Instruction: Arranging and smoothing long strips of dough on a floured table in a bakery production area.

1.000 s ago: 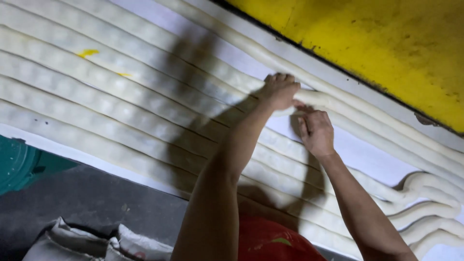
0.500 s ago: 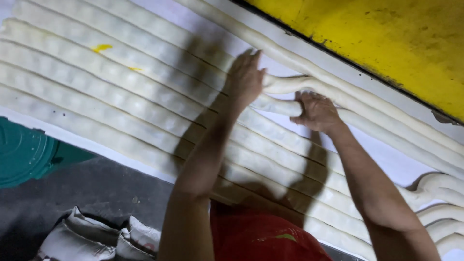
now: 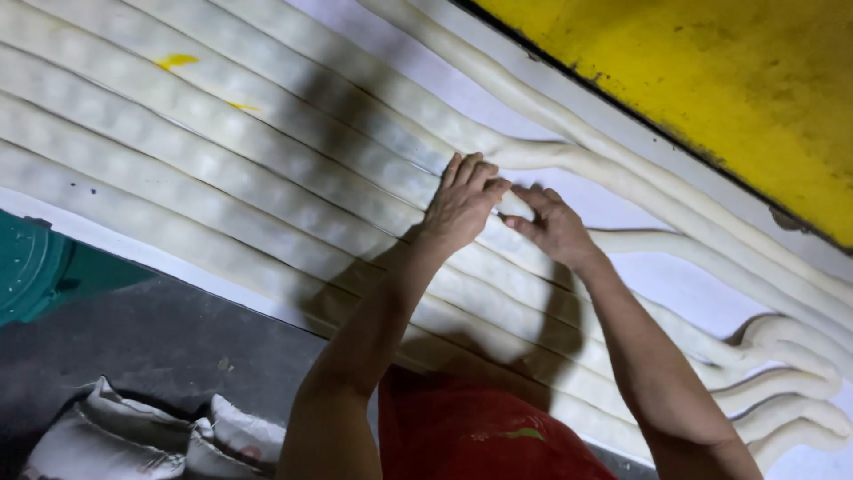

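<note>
A wide white table [image 3: 640,276] beside a yellow surface [image 3: 711,80] carries long parallel dough ropes [image 3: 222,169], and on one rope [image 3: 506,206] near the table's middle the left hand [image 3: 462,203] presses with flat, loosely spread fingers while the right hand [image 3: 555,227] pinches it between curled fingertips.

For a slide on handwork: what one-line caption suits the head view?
Left hand and right hand press a long dough rope beside parallel ropes on a white board.
</note>
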